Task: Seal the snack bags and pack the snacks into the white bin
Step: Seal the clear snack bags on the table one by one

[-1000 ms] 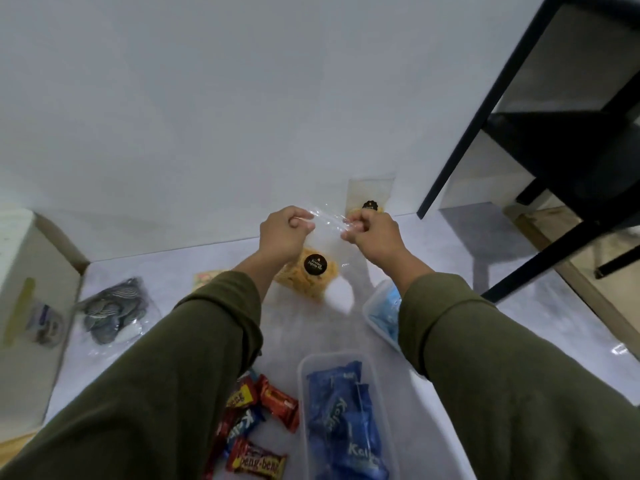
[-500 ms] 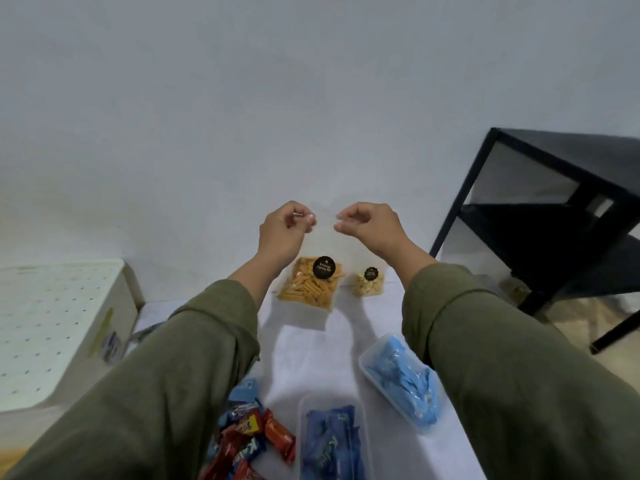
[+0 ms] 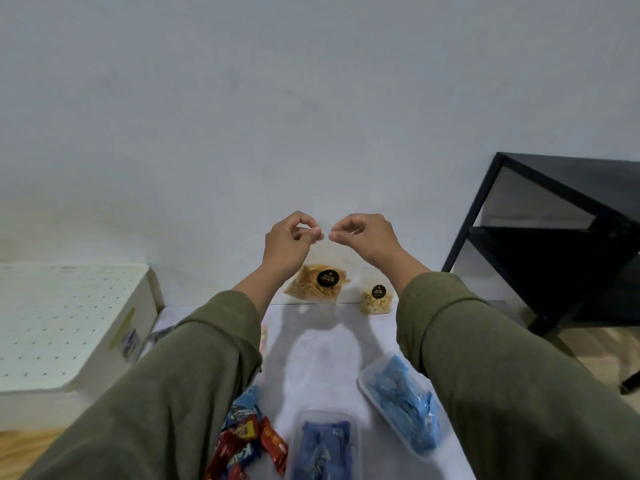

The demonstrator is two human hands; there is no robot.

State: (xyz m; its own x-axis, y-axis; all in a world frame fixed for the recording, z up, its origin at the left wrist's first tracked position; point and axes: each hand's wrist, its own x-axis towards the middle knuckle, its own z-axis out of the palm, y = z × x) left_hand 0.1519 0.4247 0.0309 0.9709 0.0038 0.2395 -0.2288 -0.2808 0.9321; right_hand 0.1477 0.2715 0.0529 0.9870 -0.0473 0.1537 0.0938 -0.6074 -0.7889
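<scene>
Both my hands pinch the top edge of a clear snack bag, held up in front of the wall.

Far left I see the white bin (image 3: pixel 69 327), its perforated face toward me, standing on the white table (image 3: pixel 322 368) well apart from the bag. My left hand (image 3: pixel 289 245) has thumb and forefinger closed on the bag's top edge, the other fingers curled. The snack bag (image 3: pixel 317 284) hangs below, orange-yellow sticks and a round black label at its bottom, above the table's far edge. My right hand (image 3: pixel 363 237) pinches the same edge, fingertips almost meeting the left's. A smaller bag of pale snacks (image 3: pixel 376 301) stands just right of it. Nearer me lie loose wrapped candies (image 3: pixel 249 445) and two clear trays of blue packets (image 3: pixel 403 400).
</scene>
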